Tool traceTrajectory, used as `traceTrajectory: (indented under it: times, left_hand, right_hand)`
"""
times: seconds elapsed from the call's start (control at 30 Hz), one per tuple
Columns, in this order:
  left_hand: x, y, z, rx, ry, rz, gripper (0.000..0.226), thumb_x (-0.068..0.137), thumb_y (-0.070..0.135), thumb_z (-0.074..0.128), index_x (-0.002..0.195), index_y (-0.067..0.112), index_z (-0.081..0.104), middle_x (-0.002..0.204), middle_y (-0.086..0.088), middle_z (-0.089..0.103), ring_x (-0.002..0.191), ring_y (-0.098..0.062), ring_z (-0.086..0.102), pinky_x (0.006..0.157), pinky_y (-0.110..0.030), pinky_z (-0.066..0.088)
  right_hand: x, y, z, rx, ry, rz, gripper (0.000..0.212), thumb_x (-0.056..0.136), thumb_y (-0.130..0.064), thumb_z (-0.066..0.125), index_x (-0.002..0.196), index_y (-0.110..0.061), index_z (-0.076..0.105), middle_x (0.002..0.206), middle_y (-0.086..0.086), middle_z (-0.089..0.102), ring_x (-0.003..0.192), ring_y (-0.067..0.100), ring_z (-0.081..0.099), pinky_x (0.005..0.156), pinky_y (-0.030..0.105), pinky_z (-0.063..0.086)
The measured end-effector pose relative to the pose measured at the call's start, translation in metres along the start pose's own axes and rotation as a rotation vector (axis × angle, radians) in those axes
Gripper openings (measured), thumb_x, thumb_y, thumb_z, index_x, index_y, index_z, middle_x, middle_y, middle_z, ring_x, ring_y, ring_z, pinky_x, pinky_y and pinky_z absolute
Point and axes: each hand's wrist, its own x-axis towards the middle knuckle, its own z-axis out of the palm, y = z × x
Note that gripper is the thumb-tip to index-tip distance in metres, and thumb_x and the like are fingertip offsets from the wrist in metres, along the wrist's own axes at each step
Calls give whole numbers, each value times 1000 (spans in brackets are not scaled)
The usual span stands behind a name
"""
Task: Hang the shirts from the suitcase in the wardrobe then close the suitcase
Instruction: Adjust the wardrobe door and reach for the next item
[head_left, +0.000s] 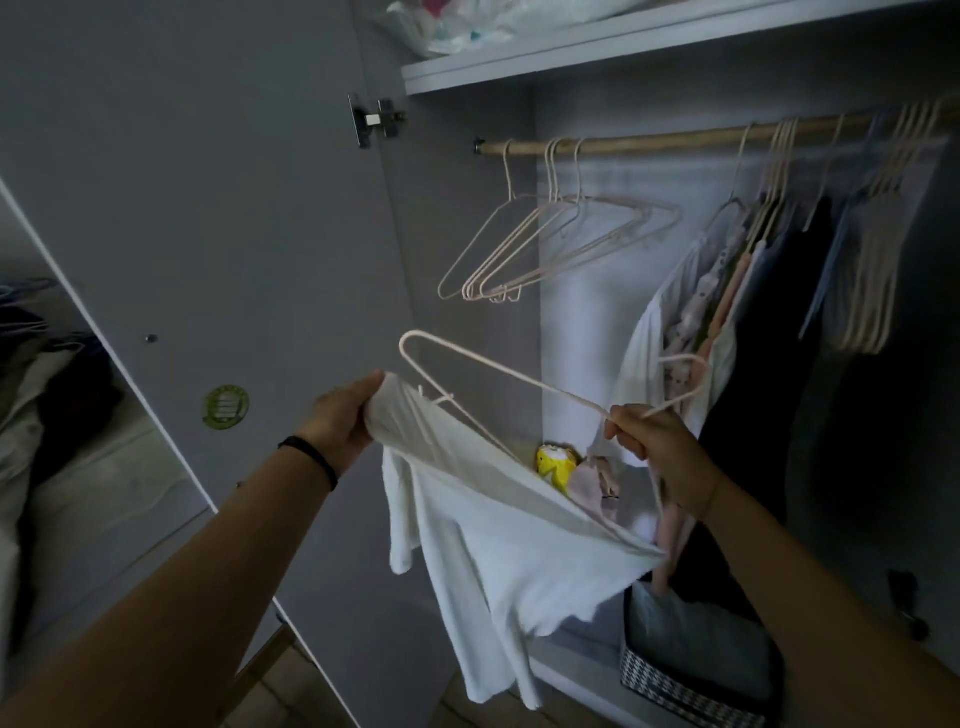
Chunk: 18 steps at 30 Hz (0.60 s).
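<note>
The step in hand is threading a hanger (519, 374) into a white shirt (509, 561) in front of the open wardrobe. The left hand (343, 421) grips the shirt's upper edge with curled fingers, and the right hand (649, 441) pinches the hanger's wire just below its hook. One end of the hanger is inside the cloth; the other stands clear above it, so the shirt hangs low and skewed between the hands. Next, I judge, the free end must go into the other shoulder, then the hook lifts onto the rail (649, 139), probably in the gap between the empty hangers (545, 244) and the hung clothes (727, 291). The suitcase is out of view. The room is dim: a grey door (234, 208) stands open at left, a shelf (623, 57) runs above the rail, and a patterned basket (675, 691) sits on the wardrobe floor.
</note>
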Motion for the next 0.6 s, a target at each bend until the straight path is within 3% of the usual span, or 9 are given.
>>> traceTrajectory:
  times: [0.1,0.13,0.3,0.43,0.53,0.6]
  left_hand:
    - [-3,-9,3,89,87,18,13,94,11,54,85,7,64,84,-9,65,77,-23,62,56,-24,55]
    - [-5,-10,4,129,110,36,15,94,11,55,82,9,63,82,-8,63,76,-21,60,56,-23,54]
    - [-4,-6,-1,301,186,150,20,93,23,60,79,8,63,82,-10,61,81,-25,59,72,-35,54]
    - [-17,-8,24,559,80,292,19,89,20,65,83,3,71,82,-11,66,74,-21,59,74,-37,54]
    - [-26,-11,46,731,-56,331,19,90,19,64,84,2,71,74,-10,65,62,-21,59,66,-34,54]
    - [-27,-14,54,886,-90,357,19,89,22,64,86,5,73,75,-8,65,65,-22,59,69,-34,53]
  right_hand:
    - [3,-8,-8,-151,-44,-33,42,96,-6,46,57,-13,60,49,-8,50,50,3,41,56,17,34]
    - [5,-10,-9,-217,-52,-44,45,95,-6,49,54,-18,61,55,0,53,54,6,44,61,22,35]
    - [1,-20,-9,-623,-60,-38,42,93,-13,53,52,-22,57,61,-6,59,66,6,54,66,22,37]
    - [4,-37,9,-866,-127,-18,36,93,-24,49,59,-19,61,78,9,68,79,22,61,76,30,43]
    - [11,-53,26,-927,-119,-66,37,91,-26,50,55,-24,58,74,6,66,75,24,61,72,32,45]
    - [13,-65,32,-899,-95,-101,38,91,-27,52,53,-27,59,70,3,62,72,23,59,71,31,44]
